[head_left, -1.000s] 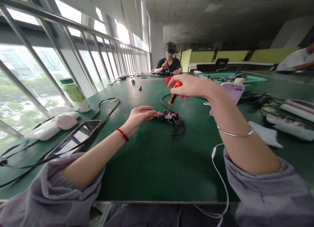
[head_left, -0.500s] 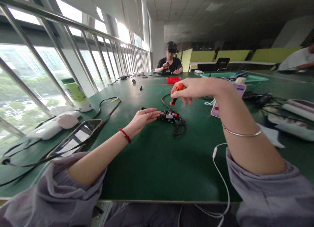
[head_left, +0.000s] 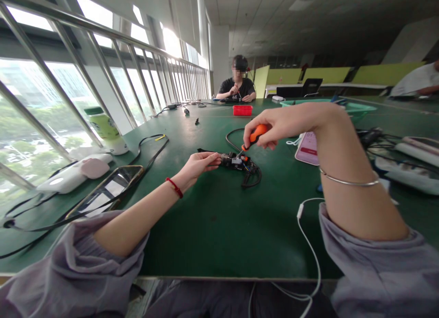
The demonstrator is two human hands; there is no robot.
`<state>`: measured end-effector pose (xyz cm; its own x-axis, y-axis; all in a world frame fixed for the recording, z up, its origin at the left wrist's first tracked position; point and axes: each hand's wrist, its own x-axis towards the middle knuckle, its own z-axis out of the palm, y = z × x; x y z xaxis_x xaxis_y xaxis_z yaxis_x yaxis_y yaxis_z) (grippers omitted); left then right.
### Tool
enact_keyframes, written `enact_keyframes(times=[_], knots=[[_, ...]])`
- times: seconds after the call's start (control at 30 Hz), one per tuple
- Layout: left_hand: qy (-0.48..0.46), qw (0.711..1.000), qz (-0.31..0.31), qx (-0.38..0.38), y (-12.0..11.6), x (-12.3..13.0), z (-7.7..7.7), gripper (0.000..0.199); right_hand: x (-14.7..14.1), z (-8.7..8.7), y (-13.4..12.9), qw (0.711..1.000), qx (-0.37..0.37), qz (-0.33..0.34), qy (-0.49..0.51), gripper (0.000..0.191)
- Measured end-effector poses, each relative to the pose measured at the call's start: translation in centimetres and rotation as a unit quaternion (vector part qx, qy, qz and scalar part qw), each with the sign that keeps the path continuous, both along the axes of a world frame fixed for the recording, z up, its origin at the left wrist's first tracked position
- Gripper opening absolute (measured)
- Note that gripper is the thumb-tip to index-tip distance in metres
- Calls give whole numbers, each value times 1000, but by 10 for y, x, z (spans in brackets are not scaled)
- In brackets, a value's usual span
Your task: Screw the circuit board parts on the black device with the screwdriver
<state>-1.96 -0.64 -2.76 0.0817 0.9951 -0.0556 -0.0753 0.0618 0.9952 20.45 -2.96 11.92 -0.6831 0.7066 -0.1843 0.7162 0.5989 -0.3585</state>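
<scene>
A small black device point(head_left: 236, 162) with open innards, orange and grey parts and loose wires lies on the green table point(head_left: 219, 226). My left hand point(head_left: 200, 164) pinches its left end, thumb and fingers pressed together. In my right hand point(head_left: 270, 128) is a screwdriver point(head_left: 258, 134) with an orange and black handle, gripped from above. Its shaft slants down to the left, and the tip reaches the middle of the device; whether it sits in a screw is too small to tell. A black cable point(head_left: 252, 184) curls beside the device.
To the left are a phone point(head_left: 108, 190), a white device point(head_left: 73, 174), a black strap and a green-capped bottle point(head_left: 108, 130). A red box point(head_left: 242, 110) stands ahead, with a co-worker behind it. Right are a purple phone point(head_left: 307, 148), a green basket point(head_left: 360, 108), cables and a white cord point(head_left: 310, 249).
The screwdriver leans further to the right, and my right hand and wrist have shifted right. My left fingers, stretched out before, now pinch the device's end.
</scene>
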Motion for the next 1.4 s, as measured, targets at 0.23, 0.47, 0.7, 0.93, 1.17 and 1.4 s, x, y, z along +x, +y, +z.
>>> enact_keyframes(times=[0.23, 0.47, 0.7, 0.93, 1.17, 1.4], knots=[[36, 999, 31, 5, 3, -2, -5, 18, 14, 2, 6, 999, -11, -26, -15, 25], [65, 995, 59, 43, -1, -3, -2, 28, 14, 1, 8, 999, -16, -25, -15, 28], [32, 998, 31, 39, -2, -1, 1, 17, 13, 1, 11, 999, -28, -26, -16, 29], [58, 993, 60, 81, 0, -2, 0, 29, 9, -4, 10, 998, -14, -53, 10, 50], [-2, 999, 21, 34, -2, 3, 0, 17, 7, -4, 8, 998, 46, -45, 0, 51], [21, 996, 69, 59, 1, 4, -3, 22, 2, -10, 14, 986, 48, -162, -4, 65]])
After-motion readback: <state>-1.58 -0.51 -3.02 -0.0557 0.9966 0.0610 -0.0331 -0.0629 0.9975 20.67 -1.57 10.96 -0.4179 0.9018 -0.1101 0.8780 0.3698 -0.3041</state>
